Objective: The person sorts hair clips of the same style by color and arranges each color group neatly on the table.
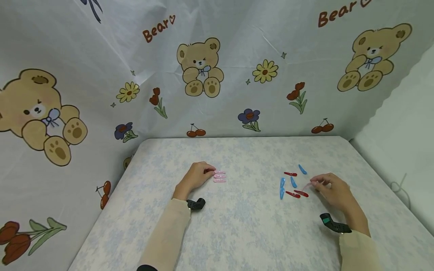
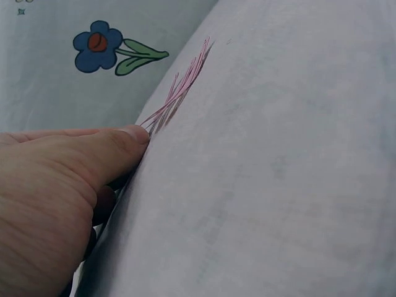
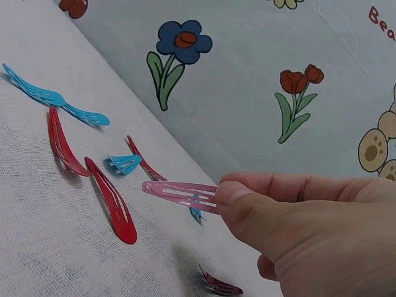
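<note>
On the left part of the table, pink snap hair clips (image 1: 219, 180) lie one above another in a short column. My left hand (image 1: 198, 174) is at the far end of this column, and its thumb and fingertips pinch the end of a pink hair clip (image 2: 162, 112). Over on the right, my right hand (image 1: 333, 190) holds another pink hair clip (image 3: 179, 192) between thumb and fingers, its rounded tip pointing away from the hand. That clip is raised above the tabletop, close to a red hair clip (image 1: 301, 193).
Several red and blue hair clips lie scattered left of my right hand, among them a blue clip (image 1: 303, 169) at the back and a red clip (image 3: 112, 201) nearer. A bear-print cloth (image 1: 230, 113) hangs behind the table (image 1: 237, 226). A white cable (image 1: 401, 188) hangs at the right.
</note>
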`<state>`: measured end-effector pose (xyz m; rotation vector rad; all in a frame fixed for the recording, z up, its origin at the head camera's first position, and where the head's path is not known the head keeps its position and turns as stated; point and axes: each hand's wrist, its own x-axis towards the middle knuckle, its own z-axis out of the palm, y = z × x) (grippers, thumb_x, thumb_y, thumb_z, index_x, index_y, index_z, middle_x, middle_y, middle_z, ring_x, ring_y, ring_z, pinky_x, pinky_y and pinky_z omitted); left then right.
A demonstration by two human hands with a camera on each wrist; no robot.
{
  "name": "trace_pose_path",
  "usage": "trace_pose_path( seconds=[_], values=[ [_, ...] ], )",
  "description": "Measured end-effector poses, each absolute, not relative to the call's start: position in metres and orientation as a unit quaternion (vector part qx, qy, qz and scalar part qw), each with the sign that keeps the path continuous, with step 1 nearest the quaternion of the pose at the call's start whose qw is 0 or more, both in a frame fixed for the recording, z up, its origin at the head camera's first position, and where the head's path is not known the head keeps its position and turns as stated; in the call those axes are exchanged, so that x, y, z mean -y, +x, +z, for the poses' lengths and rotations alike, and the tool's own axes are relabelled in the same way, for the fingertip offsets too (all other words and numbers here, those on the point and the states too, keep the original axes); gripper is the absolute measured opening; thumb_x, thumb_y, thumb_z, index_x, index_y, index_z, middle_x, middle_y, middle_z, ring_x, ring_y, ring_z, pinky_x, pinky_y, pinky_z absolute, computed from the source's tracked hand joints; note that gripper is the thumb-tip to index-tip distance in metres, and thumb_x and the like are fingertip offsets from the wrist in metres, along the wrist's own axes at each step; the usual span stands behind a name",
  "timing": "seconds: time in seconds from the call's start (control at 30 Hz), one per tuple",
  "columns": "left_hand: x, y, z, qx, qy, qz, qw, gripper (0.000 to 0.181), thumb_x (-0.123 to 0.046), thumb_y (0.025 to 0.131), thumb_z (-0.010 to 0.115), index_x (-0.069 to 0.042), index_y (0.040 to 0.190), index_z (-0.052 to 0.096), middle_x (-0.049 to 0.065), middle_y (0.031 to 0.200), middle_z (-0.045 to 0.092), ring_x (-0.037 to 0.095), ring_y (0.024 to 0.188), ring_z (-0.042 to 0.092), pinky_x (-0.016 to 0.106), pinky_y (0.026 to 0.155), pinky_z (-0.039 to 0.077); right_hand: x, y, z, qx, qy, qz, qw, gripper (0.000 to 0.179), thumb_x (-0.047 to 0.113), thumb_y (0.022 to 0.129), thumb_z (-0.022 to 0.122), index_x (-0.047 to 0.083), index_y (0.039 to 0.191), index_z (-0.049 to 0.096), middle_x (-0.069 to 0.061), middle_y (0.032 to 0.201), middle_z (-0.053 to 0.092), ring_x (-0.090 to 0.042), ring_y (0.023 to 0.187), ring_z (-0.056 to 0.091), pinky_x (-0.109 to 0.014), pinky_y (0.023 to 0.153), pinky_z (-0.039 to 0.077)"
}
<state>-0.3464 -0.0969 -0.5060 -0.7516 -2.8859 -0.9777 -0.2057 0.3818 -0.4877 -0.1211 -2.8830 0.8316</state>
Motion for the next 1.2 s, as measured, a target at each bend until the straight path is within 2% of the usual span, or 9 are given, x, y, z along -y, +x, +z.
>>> trace_pose_path(
  seconds=[0.1,0.33,0.63,0.73,0.93,1.2],
  values=[
    [0.098,-0.347,-0.506,0.919,-0.241,-0.312,0.004,0.019,-0.027,0.098,0.067,-0.021,0.113,0.078,-0.007,0.102,0.071,0.007,0.088,0.059,0.030,0.084,0.051,-0.380,-0.206,-0.486,0.955,-0.043,0.285,0.074,0.032,0.041,0.101,0.058,0.014,0.114,0.071,-0.012,0.114,0.061,-0.029,0.102,0.053,-0.034,0.073,0.038],
    [0.098,-0.350,-0.510,0.919,-0.244,-0.309,0.009,0.019,-0.028,0.098,0.067,-0.021,0.112,0.077,-0.007,0.103,0.071,0.007,0.089,0.060,0.030,0.085,0.051,-0.375,-0.207,-0.482,0.950,-0.053,0.298,0.074,0.033,0.041,0.101,0.059,0.015,0.119,0.069,-0.008,0.096,0.069,-0.024,0.089,0.058,-0.032,0.069,0.038],
    [0.097,-0.351,-0.510,0.922,-0.241,-0.302,0.010,0.020,-0.031,0.098,0.066,-0.023,0.113,0.077,-0.008,0.103,0.071,0.007,0.089,0.060,0.031,0.085,0.051,-0.369,-0.210,-0.476,0.947,-0.021,0.299,0.114,0.027,0.036,0.101,0.060,0.014,0.116,0.069,-0.010,0.096,0.068,-0.022,0.076,0.063,-0.027,0.061,0.042],
    [0.097,-0.351,-0.511,0.923,-0.240,-0.302,0.007,0.021,-0.032,0.098,0.066,-0.024,0.113,0.077,-0.008,0.104,0.071,0.007,0.090,0.060,0.031,0.086,0.051,-0.364,-0.211,-0.475,0.946,-0.009,0.300,0.123,0.026,0.033,0.100,0.062,0.013,0.115,0.070,-0.010,0.100,0.069,-0.020,0.079,0.060,-0.024,0.060,0.044],
    [0.097,-0.350,-0.511,0.922,-0.243,-0.303,0.010,0.020,-0.031,0.098,0.066,-0.023,0.113,0.077,-0.008,0.105,0.071,0.008,0.093,0.061,0.034,0.089,0.052,-0.352,-0.214,-0.471,0.945,0.010,0.297,0.135,0.024,0.032,0.100,0.062,0.014,0.114,0.072,-0.009,0.106,0.071,-0.018,0.093,0.052,-0.023,0.068,0.043],
    [0.098,-0.352,-0.512,0.922,-0.245,-0.299,0.009,0.021,-0.032,0.098,0.066,-0.023,0.113,0.077,-0.008,0.104,0.071,0.008,0.090,0.060,0.032,0.086,0.051,-0.326,-0.219,-0.456,0.943,0.024,0.307,0.125,0.023,0.031,0.102,0.060,0.016,0.115,0.072,-0.006,0.104,0.070,-0.019,0.091,0.052,-0.026,0.067,0.044]
  ],
)
